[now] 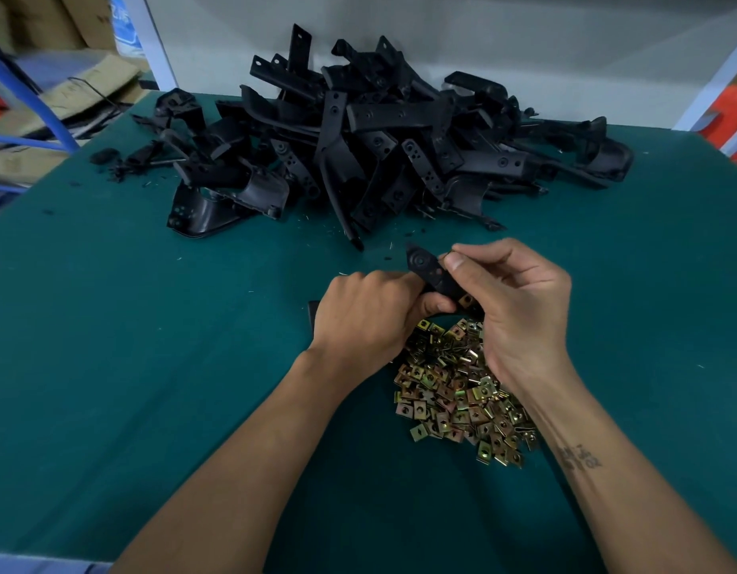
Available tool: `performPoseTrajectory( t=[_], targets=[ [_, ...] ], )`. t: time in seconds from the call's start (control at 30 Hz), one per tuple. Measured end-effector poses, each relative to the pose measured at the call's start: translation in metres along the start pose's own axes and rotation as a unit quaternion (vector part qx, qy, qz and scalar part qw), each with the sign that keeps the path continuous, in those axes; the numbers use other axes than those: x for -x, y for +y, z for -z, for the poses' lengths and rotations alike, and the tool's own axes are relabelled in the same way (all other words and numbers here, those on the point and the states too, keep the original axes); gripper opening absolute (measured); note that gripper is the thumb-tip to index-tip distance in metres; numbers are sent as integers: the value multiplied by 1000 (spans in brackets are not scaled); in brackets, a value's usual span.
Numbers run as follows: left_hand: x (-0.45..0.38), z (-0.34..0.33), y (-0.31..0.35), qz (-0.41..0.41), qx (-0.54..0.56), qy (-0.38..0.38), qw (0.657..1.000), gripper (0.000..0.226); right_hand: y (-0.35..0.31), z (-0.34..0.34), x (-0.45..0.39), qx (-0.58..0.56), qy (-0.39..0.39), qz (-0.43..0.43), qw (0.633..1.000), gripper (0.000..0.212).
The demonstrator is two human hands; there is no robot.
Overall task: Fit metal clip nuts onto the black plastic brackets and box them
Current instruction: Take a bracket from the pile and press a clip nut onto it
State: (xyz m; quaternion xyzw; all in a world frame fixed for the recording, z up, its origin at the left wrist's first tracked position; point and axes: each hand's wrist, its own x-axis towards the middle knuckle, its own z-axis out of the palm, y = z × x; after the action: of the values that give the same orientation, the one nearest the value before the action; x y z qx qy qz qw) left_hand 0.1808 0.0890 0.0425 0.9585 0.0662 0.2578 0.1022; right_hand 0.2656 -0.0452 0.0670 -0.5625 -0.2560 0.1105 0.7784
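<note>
Bracket (431, 275) base — hidden by fingers (437, 302).

I see two bare forearms, no sleeves, gloves, rings or watch. My right forearm (607, 470) carries a small dark lettered tattoo (578, 457), two lines, too blurred to read.

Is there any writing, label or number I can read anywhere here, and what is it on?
None can be read for certain.
Cardboard boxes, top left: dark printing, too blurred to read.
Blue and white label beside them: characters too blurred to read.
Tattoo on the right forearm: letter-like marks, not legible.
Black plastic brackets and metal clip nuts: no markings visible.
</note>
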Motion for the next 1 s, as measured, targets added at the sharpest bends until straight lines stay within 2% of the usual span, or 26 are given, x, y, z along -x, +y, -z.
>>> performPoseTrajectory(
  t=[0.27,0.43,0.6,0.77,0.9,1.0],
  targets=[
    [0,0,3,5,-6,-4,1000,66,0,-1,1,4,17,-18,1000,22],
    [0,3,4,4,-2,6,1000,64,2,-2,1,-11,38,-15,999,24],
    [1,2,5,7,-2,13,1000,64,0,2,-1,14,0,-31,999,26],
    [1,1,8,14,13,41,999,62,3,1,6,82,22,58,995,18],
    [1,1,8,22,-1,43,999,63,2,-1,8,113,-25,63,991,16],
    [5,1,5,19,-2,42,999,62,-1,-2,7,59,-50,13,997,15]
  ],
)
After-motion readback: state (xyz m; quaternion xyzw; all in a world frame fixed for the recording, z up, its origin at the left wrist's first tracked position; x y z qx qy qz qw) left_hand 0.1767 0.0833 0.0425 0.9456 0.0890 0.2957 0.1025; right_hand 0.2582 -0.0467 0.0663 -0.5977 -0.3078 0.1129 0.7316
